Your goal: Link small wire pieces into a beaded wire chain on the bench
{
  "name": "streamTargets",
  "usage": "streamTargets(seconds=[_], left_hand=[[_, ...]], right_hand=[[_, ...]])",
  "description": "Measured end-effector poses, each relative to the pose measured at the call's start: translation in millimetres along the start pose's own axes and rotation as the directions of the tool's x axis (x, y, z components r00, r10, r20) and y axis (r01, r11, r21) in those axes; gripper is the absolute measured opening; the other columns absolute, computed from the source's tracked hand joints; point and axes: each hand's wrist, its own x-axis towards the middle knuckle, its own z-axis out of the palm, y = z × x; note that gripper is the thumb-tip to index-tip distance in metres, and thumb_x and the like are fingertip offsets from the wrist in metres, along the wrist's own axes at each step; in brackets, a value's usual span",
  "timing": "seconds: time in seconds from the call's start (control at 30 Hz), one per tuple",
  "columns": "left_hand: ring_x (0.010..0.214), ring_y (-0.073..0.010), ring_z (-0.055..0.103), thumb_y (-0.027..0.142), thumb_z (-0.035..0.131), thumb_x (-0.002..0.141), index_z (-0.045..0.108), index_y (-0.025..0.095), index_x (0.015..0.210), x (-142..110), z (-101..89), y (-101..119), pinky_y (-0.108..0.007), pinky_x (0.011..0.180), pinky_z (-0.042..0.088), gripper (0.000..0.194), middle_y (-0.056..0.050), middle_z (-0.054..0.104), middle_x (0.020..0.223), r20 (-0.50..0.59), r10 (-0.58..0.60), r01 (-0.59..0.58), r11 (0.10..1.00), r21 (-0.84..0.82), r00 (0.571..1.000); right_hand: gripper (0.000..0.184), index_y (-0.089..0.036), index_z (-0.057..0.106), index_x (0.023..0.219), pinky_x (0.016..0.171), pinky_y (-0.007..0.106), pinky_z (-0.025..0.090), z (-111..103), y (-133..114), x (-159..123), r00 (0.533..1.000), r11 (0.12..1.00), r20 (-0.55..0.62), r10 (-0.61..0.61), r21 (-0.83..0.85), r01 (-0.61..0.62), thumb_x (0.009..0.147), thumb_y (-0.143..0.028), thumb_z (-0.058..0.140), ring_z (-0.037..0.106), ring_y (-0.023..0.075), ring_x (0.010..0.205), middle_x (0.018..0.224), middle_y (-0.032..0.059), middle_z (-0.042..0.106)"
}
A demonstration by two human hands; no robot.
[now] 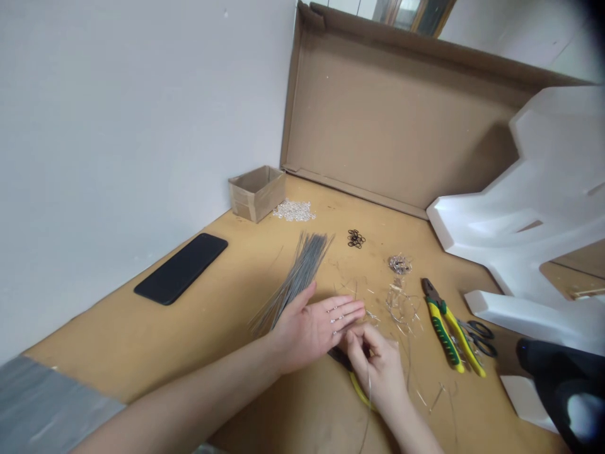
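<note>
My left hand [307, 328] lies palm up with its fingers stretched out, and several tiny silvery beads [336, 320] rest on the fingers. Close against those fingertips, my right hand [382, 372] pinches a thin wire [368, 410], whose tail hangs down towards the table's near edge. The wire's tip is too small to make out. Behind my left hand is a fanned bundle of straight grey wires [307, 261]. Beneath my hands a tool with a yellow handle [362, 391] is mostly hidden.
Yellow-green pliers [447, 331] and black-handled scissors [479, 337] lie at right, near loose wire pieces [401, 306]. Farther back are clear beads [295, 210], black rings [355, 239], a small cardboard box [258, 193] and a large carton [401, 120]. A black phone [182, 268] lies left.
</note>
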Motion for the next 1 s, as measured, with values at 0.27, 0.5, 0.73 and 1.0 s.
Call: streamTargets(seconds=[0.27, 0.5, 0.73, 1.0], left_hand=[[0.134, -0.0254, 0.016, 0.05, 0.028, 0.086, 0.024, 0.0, 0.135, -1.5, -0.2, 0.1, -0.036, 0.108, 0.01, 0.07, -0.02, 0.025, 0.143, 0.026, -0.009, 0.008, 0.999, 0.045, 1.0], [0.133, -0.0261, 0.02, 0.051, 0.024, 0.087, 0.026, -0.002, 0.134, -1.2, -1.4, -0.1, -0.036, 0.108, 0.011, 0.07, -0.021, 0.024, 0.143, 0.017, -0.011, 0.011, 0.999, 0.032, 1.0], [0.133, -0.0266, 0.021, 0.05, 0.025, 0.087, 0.025, -0.002, 0.134, -0.9, 0.0, -1.0, -0.036, 0.108, 0.011, 0.07, -0.021, 0.025, 0.142, 0.002, -0.004, 0.004, 0.999, 0.035, 1.0], [0.133, -0.0269, 0.019, 0.051, 0.025, 0.087, 0.017, -0.004, 0.136, -0.8, -2.1, -0.4, -0.036, 0.108, 0.01, 0.074, -0.022, 0.022, 0.143, 0.035, -0.004, 0.003, 1.0, 0.009, 0.999]], right_hand=[[0.021, -0.019, 0.051, 0.063, 0.046, 0.02, 0.031, 1.0, -0.4, -1.7, 1.0, 0.999, -0.004, -0.024, -0.027, 0.024, 0.082, -0.025, 0.045, 0.036, 0.009, 0.044, 0.049, -0.0057, 0.038], [0.02, -0.018, 0.052, 0.063, 0.046, 0.02, 0.032, 1.6, 0.3, -0.1, 1.0, 1.0, 0.015, -0.004, -0.008, 0.004, 0.082, -0.025, 0.046, 0.037, 0.0092, 0.044, 0.049, -0.005, 0.041], [0.023, -0.018, 0.051, 0.066, 0.048, 0.02, 0.033, 2.2, 0.3, -2.6, 0.998, 0.999, 0.057, 0.039, 0.027, -0.041, 0.084, -0.029, 0.043, 0.039, 0.0098, 0.046, 0.052, -0.0041, 0.044], [0.024, -0.018, 0.05, 0.066, 0.047, 0.019, 0.032, 4.4, 1.9, -2.9, 0.998, 0.996, 0.054, 0.045, 0.076, -0.049, 0.085, -0.031, 0.043, 0.038, 0.0092, 0.046, 0.052, -0.0046, 0.043]])
